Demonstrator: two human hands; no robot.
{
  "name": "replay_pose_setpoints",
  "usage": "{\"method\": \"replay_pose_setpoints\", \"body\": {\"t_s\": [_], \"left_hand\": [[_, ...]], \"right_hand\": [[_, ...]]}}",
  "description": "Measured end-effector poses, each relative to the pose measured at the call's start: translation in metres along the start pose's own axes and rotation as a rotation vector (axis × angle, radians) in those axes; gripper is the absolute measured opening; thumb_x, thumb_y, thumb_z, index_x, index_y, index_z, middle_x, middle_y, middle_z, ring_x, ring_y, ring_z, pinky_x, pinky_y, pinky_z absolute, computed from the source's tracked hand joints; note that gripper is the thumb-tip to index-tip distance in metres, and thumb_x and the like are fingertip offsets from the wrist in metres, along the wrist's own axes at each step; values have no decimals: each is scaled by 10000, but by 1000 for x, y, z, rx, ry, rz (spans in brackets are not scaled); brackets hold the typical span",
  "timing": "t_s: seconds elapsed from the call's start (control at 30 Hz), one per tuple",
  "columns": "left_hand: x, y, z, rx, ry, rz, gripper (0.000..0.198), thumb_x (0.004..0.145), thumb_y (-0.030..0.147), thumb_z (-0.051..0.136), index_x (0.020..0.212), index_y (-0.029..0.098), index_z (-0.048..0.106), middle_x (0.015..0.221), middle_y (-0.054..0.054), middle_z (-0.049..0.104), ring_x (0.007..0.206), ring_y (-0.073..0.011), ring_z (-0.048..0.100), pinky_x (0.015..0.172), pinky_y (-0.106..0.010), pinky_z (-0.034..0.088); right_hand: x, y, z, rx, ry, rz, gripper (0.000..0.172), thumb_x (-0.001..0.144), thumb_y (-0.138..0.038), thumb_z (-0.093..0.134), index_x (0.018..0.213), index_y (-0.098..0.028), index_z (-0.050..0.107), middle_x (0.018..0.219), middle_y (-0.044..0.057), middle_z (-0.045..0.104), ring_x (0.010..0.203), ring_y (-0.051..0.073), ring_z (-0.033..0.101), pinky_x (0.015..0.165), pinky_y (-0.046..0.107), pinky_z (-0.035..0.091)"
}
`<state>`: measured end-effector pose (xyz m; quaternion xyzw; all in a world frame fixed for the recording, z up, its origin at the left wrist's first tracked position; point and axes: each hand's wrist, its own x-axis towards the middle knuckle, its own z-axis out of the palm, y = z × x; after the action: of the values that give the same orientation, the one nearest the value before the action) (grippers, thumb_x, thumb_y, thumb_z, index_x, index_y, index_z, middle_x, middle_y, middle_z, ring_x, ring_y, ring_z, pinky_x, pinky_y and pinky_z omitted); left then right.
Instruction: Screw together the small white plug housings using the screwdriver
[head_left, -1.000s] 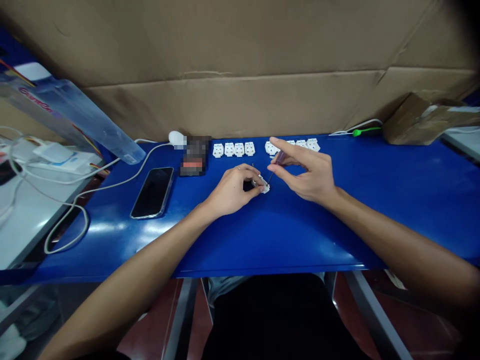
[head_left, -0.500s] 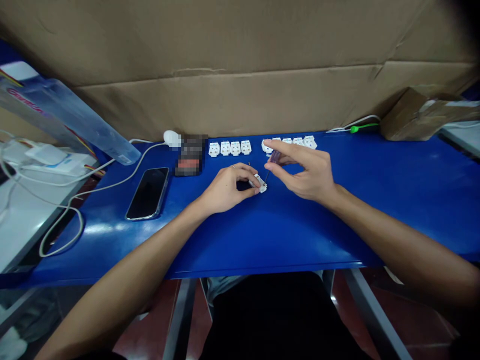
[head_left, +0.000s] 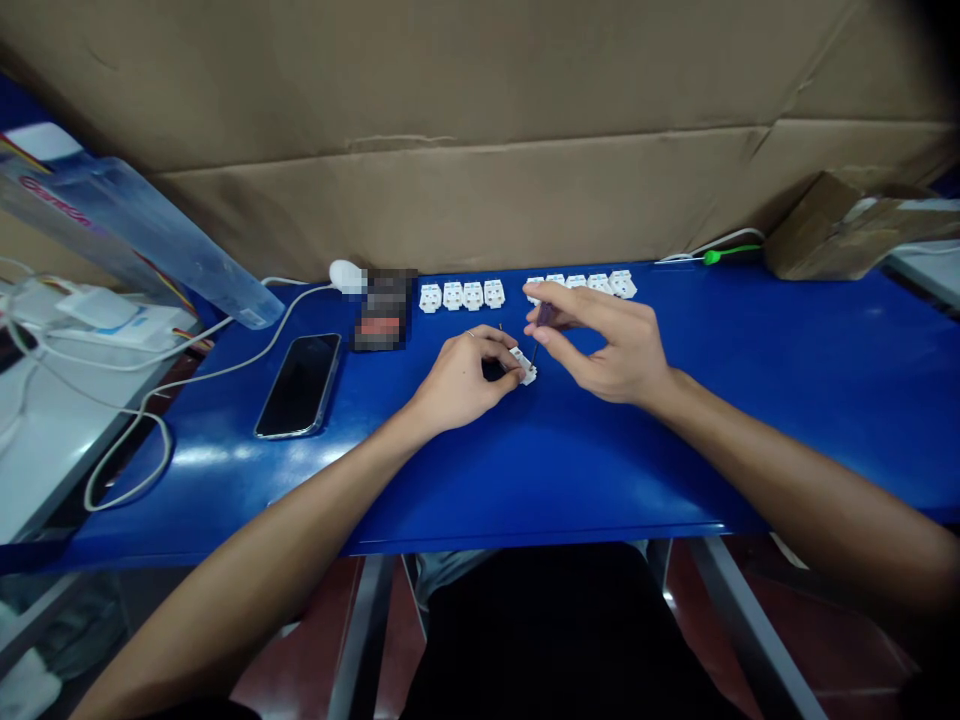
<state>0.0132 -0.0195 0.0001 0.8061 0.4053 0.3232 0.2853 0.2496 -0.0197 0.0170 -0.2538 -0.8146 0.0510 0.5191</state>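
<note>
Cardboard backing (head_left: 480, 80) spans the rear, a long crease running across it. Blue bench (head_left: 450, 490) in front of it, glossy, w/ light glare at L & R. Clear plastic container (head_left: 172, 240) leans at far L, pink lettering on its side. Cardboard box (head_left: 821, 235) at R rear corner, taped.

R hand (head_left: 619, 345) over mid-bench, thumb & index nearly closed, pinching a screwdriver. L hand (head_left: 472, 375) just beside it, fingers (head_left: 499, 350) curled, gap to thumb narrow, gripping a small white part.

Phone (head_left: 300, 387) flat on bench L of the L hand, screen dark. Pixelated dark item (head_left: 382, 310) behind & R of phone, details n/a. White cable (head_left: 170, 445) loops along L side of bench.

Rear of bench: 4 white pieces (head_left: 472, 295) in a row, then a gap, then 2nd row of white pieces (head_left: 576, 283), approx. 5, partly behind R hand.

Screwdriver (head_left: 544, 315): purplish handle up, slightly tilted, thin dark shaft pointing down to the part. Small white part (head_left: 529, 378): mid-bench btwn both hands, at L fingertips, partly covered; can't tell if it touches bench.
</note>
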Motion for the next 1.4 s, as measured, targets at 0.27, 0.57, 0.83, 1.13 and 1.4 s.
{"method": "replay_pose_setpoints", "body": {"t_s": [0.27, 0.57, 0.83, 1.13, 1.4], "left_hand": [[0, 1, 1, 7, 18, 0, 126, 921, 183, 806, 900, 251, 911, 1182, -70, 837, 1011, -220, 810, 1002, -420, 684], [0, 2, 1, 8, 14, -8, 123, 932, 185, 806, 906, 250, 908, 1203, -68, 838, 1034, -228, 821, 1039, -438, 680], [0, 2, 1, 11, 16, 9, 130, 942, 179, 807, 904, 256, 904, 1185, -66, 838, 1034, -231, 817, 1040, -447, 675], [0, 0, 2, 19, 5, 38, 136, 945, 163, 797, 902, 248, 893, 1176, -61, 849, 1093, -242, 818, 1061, -438, 659], [0, 0, -2, 23, -26, 48, 100, 944, 182, 823, 932, 241, 902, 1216, -72, 847, 1111, -251, 821, 1097, -459, 646]], "right_hand": [[0, 0, -2, 6, 20, 44, 410, 1051, -273, 766, 1457, -323, 789, 1140, 1, 901, 889, 190, 873, 885, 351, 775], [-1, 5, -3, 147, -104, 124, 464, 1158, -263, 557, 1605, -307, 673, 1361, 57, 849, 1040, 187, 890, 980, 367, 768], [2, -2, -1, 77, 118, 136, 312, 1012, -270, 849, 1322, -305, 851, 1091, -16, 909, 861, 180, 887, 886, 339, 789], [-1, -2, -2, 155, -84, 121, 464, 1118, -202, 650, 1561, -310, 736, 1367, 27, 875, 1170, 228, 893, 1087, 415, 746], [4, -3, 3, -47, 136, -2, 367, 1010, -270, 856, 1367, -357, 852, 1060, -23, 922, 810, 197, 869, 826, 366, 763]]}}
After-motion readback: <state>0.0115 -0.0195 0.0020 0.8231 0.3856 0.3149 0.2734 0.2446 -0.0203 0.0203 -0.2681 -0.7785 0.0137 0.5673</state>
